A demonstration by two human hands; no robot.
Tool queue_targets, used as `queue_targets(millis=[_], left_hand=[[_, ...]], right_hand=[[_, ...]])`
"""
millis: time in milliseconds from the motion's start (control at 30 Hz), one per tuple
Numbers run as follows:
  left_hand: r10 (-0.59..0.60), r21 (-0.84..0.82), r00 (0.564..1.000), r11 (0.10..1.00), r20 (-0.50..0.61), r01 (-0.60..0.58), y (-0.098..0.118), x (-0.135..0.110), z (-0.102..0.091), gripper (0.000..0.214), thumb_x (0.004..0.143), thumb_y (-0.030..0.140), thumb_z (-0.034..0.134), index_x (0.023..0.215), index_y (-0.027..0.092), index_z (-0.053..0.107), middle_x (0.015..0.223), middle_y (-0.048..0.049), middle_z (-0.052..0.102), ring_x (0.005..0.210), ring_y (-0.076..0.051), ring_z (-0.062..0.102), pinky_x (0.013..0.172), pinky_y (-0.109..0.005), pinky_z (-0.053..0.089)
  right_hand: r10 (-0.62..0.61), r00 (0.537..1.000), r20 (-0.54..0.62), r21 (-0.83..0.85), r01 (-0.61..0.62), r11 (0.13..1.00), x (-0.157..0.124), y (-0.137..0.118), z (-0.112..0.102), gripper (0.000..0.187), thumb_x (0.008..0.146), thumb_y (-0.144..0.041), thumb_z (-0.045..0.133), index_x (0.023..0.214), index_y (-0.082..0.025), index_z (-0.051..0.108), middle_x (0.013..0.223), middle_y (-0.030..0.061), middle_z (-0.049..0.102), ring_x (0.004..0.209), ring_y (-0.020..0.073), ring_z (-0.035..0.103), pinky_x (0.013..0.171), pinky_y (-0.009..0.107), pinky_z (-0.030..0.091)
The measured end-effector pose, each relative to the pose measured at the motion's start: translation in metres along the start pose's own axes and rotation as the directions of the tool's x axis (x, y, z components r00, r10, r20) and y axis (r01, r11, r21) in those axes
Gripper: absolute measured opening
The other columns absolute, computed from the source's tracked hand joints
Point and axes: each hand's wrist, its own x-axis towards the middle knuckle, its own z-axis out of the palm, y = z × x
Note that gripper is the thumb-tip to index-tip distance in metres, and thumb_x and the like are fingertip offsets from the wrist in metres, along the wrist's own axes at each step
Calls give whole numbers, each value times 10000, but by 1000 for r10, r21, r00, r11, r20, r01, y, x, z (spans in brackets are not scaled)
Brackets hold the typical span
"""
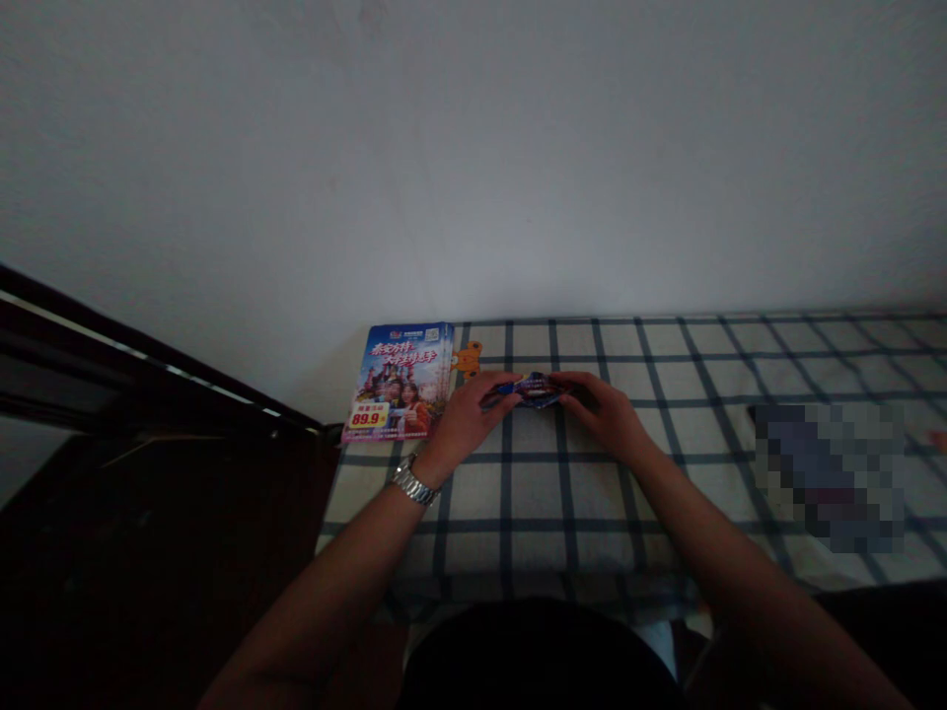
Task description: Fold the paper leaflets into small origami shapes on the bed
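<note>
We see both hands meeting over a table covered with a checked cloth (518, 498), white with dark blue lines, whose near edge hangs down towards the person. The left hand (468, 419) and the right hand (603, 412) hold a small blue-and-purple piece (534, 390) between them. It sits low over the cloth, near the far edge of the table and close to the wall (473, 148). The light is dim and the piece is small, so we cannot tell what it is made of or whether it rests on the cloth.

The left fingers (497, 383) close on its left end and the right fingers (573, 380) pinch its right end, so each hand grips one side. We note a metal wristwatch (412, 483) on the left wrist, and both forearms are bare.

Just left of the left hand lies a colourful leaflet (400, 381), flat at the far left corner of the table, showing a castle picture and a yellow price tag. A small orange shape (468, 357) lies just beside the leaflet's right edge, near the left fingertips.

To the right, well apart from the hands, a pixelated patch (829, 478) hides whatever lies on the cloth there. A dark wooden surface (148, 532) fills the lower left, beside the table.
</note>
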Motion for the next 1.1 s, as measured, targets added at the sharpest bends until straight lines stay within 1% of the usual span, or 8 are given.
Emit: queue_targets(millis=[167,433,567,767,1000,1100], left_hand=[[-7,31,1000,999,-16,7,-1,1,0,331,1011,412,654,1310,273,685,1283,-55,713,1152,-205,710,1039,-392,595],[-12,7,1000,1000,-17,12,-5,2,2,322,998,409,671,1285,265,693,1270,-54,722,1147,-202,716,1034,-392,601],[-3,-6,1000,1000,-21,3,-1,2,3,317,1003,384,661,1286,244,682,1277,-68,711,1156,-206,711,1041,-406,599],[7,34,999,999,-48,-5,6,2,3,316,993,375,672,1278,238,676,1253,-78,719,1133,-221,720,1014,-408,616],[9,42,998,999,-61,-6,4,3,6,280,1003,377,663,1250,247,683,1232,-62,723,1119,-203,724,1002,-385,621],[15,62,998,998,-68,-11,3,4,6,266,998,356,670,1237,240,687,1220,-64,727,1109,-208,725,996,-395,622]], right_hand=[[12,1000,-1,-4,-12,1000,1,4,1,365,992,-401,640,1338,-286,661,1270,78,748,1159,274,715,1042,489,582],[35,999,-15,6,-35,999,2,3,2,335,985,-383,648,1303,-280,675,1256,69,752,1157,258,715,1060,471,572],[35,999,-15,24,-35,999,2,2,3,346,980,-407,656,1302,-279,669,1259,70,744,1154,257,713,1054,469,574],[35,998,-45,12,-34,999,4,1,6,314,978,-418,658,1259,-282,679,1231,70,754,1125,264,727,1032,478,586],[40,997,-59,6,-40,999,6,-2,7,313,977,-415,658,1258,-281,683,1230,70,760,1128,265,728,1034,478,585],[46,997,-58,19,-45,999,5,-2,7,317,979,-422,655,1260,-278,684,1225,72,763,1113,265,734,1020,474,594]])
